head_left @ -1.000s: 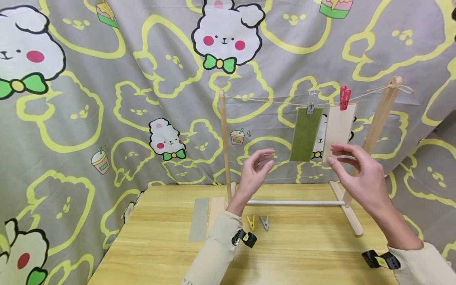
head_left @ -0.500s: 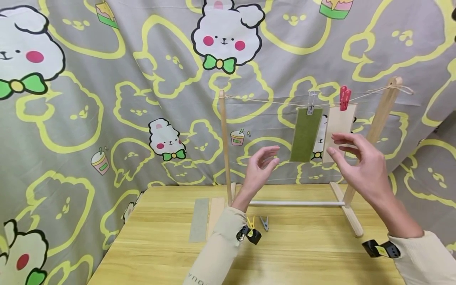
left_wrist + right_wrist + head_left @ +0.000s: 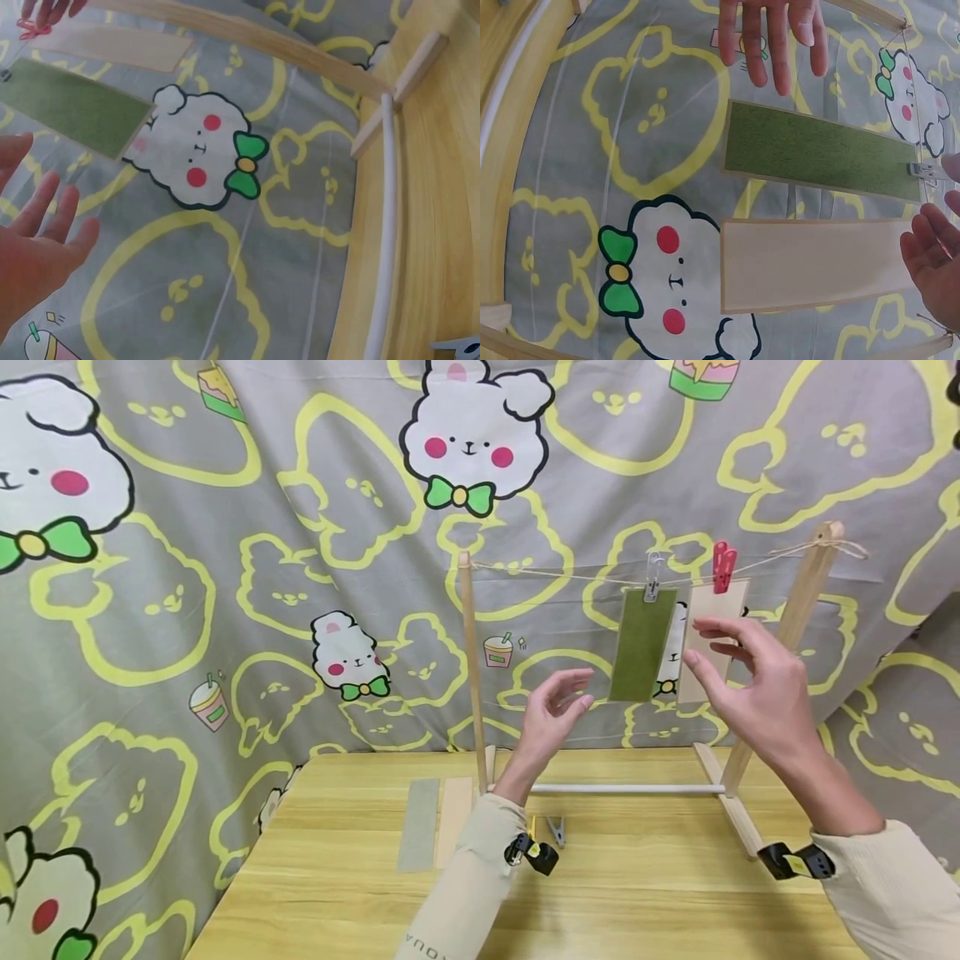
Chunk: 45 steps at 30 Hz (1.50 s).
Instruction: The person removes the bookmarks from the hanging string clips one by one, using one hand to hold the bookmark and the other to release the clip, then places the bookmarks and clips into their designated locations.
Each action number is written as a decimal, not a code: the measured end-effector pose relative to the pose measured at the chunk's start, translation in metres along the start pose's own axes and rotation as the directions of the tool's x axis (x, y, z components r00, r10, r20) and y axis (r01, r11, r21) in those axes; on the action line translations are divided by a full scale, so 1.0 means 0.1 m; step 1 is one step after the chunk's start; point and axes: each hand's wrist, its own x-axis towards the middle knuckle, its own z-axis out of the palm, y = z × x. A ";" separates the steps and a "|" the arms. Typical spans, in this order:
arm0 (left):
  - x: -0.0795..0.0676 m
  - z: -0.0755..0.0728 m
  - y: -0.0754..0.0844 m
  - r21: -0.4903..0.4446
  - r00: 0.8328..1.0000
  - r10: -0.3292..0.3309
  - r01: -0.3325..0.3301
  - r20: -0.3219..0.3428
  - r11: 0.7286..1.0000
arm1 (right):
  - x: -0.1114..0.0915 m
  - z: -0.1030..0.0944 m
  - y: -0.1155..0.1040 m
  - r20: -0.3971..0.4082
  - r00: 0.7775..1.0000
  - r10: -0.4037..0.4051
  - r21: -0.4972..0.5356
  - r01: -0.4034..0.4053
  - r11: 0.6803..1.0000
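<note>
Green card (image 3: 641, 647) hangs beside cream card (image 3: 810, 266)

Left hand (image 3: 552, 712) and right hand (image 3: 772, 693) are apart, thumbs and loosely curved fingers parted. A clear clip (image 3: 652, 583) and red clip (image 3: 722, 568) hold the cards on string (image 3: 555, 572). Left sleeve (image 3: 471, 887) lettering seemingly includes "QUA".

Olive-green card (image 3: 643, 647), cream card (image 3: 817, 266), red clothespin (image 3: 723, 568), grey yellow-outlined cartoon-print curtain (image 3: 420, 577)

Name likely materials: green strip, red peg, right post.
Green strip: perhaps felt or textured card; matte, mottled face. Red peg: probably plastic; smooth, even bright colour. Right post: looks like unpainted wood; pale tan, matte.
</note>
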 end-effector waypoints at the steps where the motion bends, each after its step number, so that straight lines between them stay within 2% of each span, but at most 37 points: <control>1: 0.00 0.01 -0.01 -0.004 1.000 -0.002 0.002 -0.002 1.000 | 0.02 0.00 -0.01 -0.003 1.000 -0.003 -0.002 0.003 1.000; 8: 0.01 0.08 -0.04 -0.026 0.999 -0.020 0.019 -0.039 0.999 | 0.14 0.03 -0.04 -0.023 0.998 -0.054 -0.019 0.053 0.998; 19: 0.03 0.16 -0.12 -0.039 0.999 -0.016 0.014 -0.041 0.999 | 0.34 0.02 -0.10 -0.049 0.994 -0.096 -0.045 0.094 0.995; 27: 0.03 0.24 -0.16 -0.049 0.993 0.039 -0.045 -0.115 0.998 | 0.44 0.03 -0.13 -0.041 0.992 -0.120 -0.048 0.118 0.992; 33: 0.04 0.28 -0.19 -0.102 0.997 0.031 -0.039 -0.077 0.994 | 0.54 0.04 -0.15 -0.042 0.990 -0.133 -0.077 0.129 0.989; 39: 0.05 0.30 -0.20 -0.139 0.998 -0.011 0.003 -0.054 0.990 | 0.65 0.04 -0.18 -0.028 0.989 -0.143 -0.105 0.139 0.985; 45: 0.06 0.34 -0.19 -0.106 0.995 0.008 -0.019 -0.103 0.994 | 0.74 0.05 -0.26 0.042 0.995 -0.093 -0.148 0.098 0.984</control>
